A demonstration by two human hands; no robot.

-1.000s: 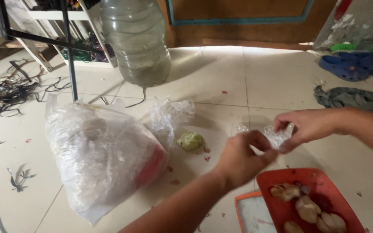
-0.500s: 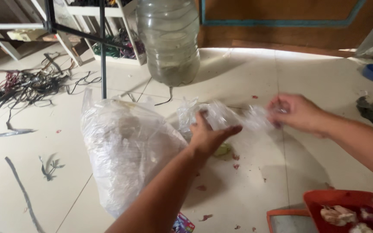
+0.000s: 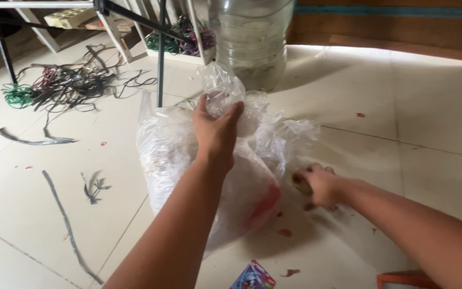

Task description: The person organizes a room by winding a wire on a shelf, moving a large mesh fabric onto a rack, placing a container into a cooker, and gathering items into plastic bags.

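We look down on a pale tiled floor (image 3: pixel 429 123). At centre lies a large clear plastic bag (image 3: pixel 177 155), bulging and slumped on its side; through its film we make out pale crumpled contents and a red patch toward its 5 o'clock corner (what these are we cannot tell). The left hand (image 3: pixel 216 131) lies over the top of this bag, its grip clenched on a crumpled clear plastic wrap (image 3: pixel 223 93) that rises from between thumb and fingers at the hand's 12 o'clock. More loose clear film (image 3: pixel 287 136) spreads from the bag toward 3 o'clock.

The right hand (image 3: pixel 316 184) is low on the floor at the bag's 4 o'clock, just beside its red corner. Its fingers curl around a small yellowish-green lump (image 3: pixel 301 186), mostly hidden by the hand; the picture is blurred here, so we cannot tell whether the grip has closed on the lump or merely touches it.

At 12 o'clock of the bag stands a large clear water bottle (image 3: pixel 252 37) with a murky layer in its lower part. At 10 o'clock a tangle of dark and green wires (image 3: pixel 65 85) lies on the floor beneath a black metal stand (image 3: pixel 160 53). Small reddish scraps (image 3: pixel 284 232) dot the tiles near the bag. At 6 o'clock lies a small colourful packet (image 3: pixel 252 275), and an orange edge (image 3: pixel 402 278) shows at the lower border.
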